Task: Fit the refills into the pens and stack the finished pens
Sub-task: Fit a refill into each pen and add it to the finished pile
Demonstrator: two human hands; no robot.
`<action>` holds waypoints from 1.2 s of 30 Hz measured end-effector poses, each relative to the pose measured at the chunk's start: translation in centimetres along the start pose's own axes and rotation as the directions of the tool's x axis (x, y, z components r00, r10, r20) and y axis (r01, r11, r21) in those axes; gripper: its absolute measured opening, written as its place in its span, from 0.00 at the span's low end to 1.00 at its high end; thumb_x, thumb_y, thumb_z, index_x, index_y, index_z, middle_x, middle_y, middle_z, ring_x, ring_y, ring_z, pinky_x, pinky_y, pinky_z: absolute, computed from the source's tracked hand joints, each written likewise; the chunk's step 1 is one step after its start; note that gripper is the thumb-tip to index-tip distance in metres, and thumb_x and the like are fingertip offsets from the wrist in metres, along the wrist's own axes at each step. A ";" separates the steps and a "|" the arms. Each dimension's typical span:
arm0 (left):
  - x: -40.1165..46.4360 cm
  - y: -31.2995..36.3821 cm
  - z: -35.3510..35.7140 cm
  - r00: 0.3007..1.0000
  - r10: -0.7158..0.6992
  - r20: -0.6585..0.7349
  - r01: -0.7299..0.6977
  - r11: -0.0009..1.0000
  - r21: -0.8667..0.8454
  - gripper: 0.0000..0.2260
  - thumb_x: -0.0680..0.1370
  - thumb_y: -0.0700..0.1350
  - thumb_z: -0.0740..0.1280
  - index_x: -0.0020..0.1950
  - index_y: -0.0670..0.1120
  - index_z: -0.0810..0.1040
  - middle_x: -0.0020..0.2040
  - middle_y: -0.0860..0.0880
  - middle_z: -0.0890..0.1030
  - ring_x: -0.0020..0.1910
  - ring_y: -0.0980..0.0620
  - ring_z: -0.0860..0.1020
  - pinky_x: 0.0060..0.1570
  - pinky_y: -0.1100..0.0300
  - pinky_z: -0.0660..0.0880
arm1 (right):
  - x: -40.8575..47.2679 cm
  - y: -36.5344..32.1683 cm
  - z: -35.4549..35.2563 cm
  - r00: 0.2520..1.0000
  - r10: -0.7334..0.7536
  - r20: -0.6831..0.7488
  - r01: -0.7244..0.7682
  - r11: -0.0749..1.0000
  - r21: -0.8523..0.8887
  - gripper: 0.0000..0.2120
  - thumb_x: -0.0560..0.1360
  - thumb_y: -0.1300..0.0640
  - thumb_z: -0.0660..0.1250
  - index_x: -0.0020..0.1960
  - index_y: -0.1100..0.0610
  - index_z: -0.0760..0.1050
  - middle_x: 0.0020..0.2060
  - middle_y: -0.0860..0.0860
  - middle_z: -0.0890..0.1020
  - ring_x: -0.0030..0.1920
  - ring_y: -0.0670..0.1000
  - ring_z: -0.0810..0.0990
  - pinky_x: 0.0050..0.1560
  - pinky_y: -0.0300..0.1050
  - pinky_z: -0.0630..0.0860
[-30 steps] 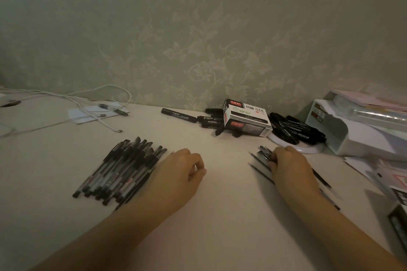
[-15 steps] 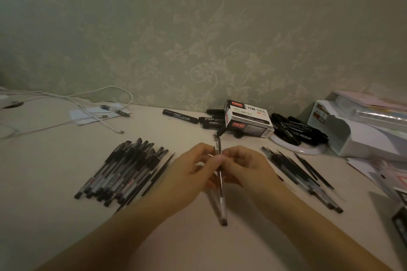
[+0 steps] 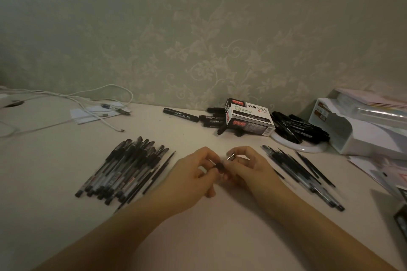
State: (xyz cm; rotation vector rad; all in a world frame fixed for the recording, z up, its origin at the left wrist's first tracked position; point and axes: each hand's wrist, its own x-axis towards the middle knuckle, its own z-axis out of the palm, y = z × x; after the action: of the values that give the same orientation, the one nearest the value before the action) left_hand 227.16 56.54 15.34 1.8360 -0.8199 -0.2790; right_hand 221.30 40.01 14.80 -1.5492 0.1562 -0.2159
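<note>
My left hand [image 3: 193,174] and my right hand [image 3: 248,167] meet at the table's middle, both pinching one pen [image 3: 220,164], mostly hidden by the fingers. Only a short dark section and a pale end [image 3: 231,156] show between the fingertips. A pile of capped dark pens [image 3: 123,171] lies to the left of my left hand, with thin loose refills [image 3: 161,169] along its right side. A second spread of pens and refills [image 3: 301,174] lies to the right of my right hand.
A marker box [image 3: 248,119] stands by the wall with black markers [image 3: 182,115] around it and more on a white plate [image 3: 308,148]. A white organiser [image 3: 361,136] fills the right side. White cables [image 3: 88,103] and papers lie at the back left.
My right hand took a pen from the right spread and brought it to the middle, where my left hand joined it. The pen, upright before, is now turned and covered by the fingers.
</note>
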 end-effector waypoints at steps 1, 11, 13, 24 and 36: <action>0.0 -0.2 -0.1 1.000 0.027 -0.015 -0.026 0.998 0.064 0.07 0.79 0.42 0.63 0.51 0.54 0.75 0.41 0.55 0.80 0.32 0.56 0.79 0.36 0.59 0.78 | 0.0 0.0 0.0 1.000 -0.007 0.010 0.007 1.000 -0.011 0.05 0.77 0.61 0.70 0.52 0.58 0.75 0.36 0.56 0.84 0.35 0.49 0.82 0.37 0.38 0.77; 0.2 -0.4 -0.8 0.974 0.223 0.035 -0.217 0.883 0.416 0.06 0.81 0.53 0.60 0.49 0.55 0.75 0.28 0.52 0.70 0.27 0.56 0.67 0.27 0.67 0.63 | -0.4 0.0 0.1 0.990 -0.118 0.083 0.125 0.989 -0.082 0.02 0.77 0.60 0.69 0.45 0.56 0.78 0.35 0.55 0.82 0.33 0.48 0.79 0.37 0.36 0.75; 0.3 -0.4 -0.9 0.969 0.244 0.033 -0.232 0.857 0.460 0.06 0.81 0.54 0.60 0.50 0.56 0.75 0.27 0.51 0.70 0.27 0.56 0.68 0.27 0.66 0.64 | -0.4 0.0 0.0 0.989 -0.123 0.079 0.128 0.990 -0.064 0.03 0.77 0.60 0.69 0.44 0.55 0.78 0.34 0.55 0.82 0.33 0.49 0.78 0.36 0.36 0.75; 0.4 -0.9 -0.6 0.973 0.226 -0.035 -0.171 0.820 0.545 0.10 0.79 0.61 0.57 0.57 0.60 0.69 0.30 0.54 0.73 0.28 0.58 0.72 0.26 0.68 0.61 | -0.2 0.5 -0.3 0.979 -0.181 -0.089 0.175 0.982 -0.076 0.05 0.77 0.60 0.70 0.44 0.51 0.80 0.38 0.53 0.85 0.37 0.48 0.82 0.39 0.36 0.77; 0.2 -0.6 -0.7 0.979 0.195 -0.065 -0.131 0.835 0.535 0.02 0.81 0.46 0.61 0.52 0.49 0.69 0.46 0.54 0.73 0.42 0.57 0.72 0.39 0.64 0.71 | 0.1 1.6 -1.1 0.912 -0.411 -0.013 0.198 0.467 -0.862 0.08 0.76 0.51 0.71 0.43 0.43 0.72 0.40 0.38 0.76 0.43 0.39 0.75 0.40 0.29 0.68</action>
State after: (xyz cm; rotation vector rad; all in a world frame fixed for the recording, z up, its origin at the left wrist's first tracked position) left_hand 227.89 57.05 15.14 2.2484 -1.0359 0.1896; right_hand 221.25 38.95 13.21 -2.5660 0.1629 -0.6900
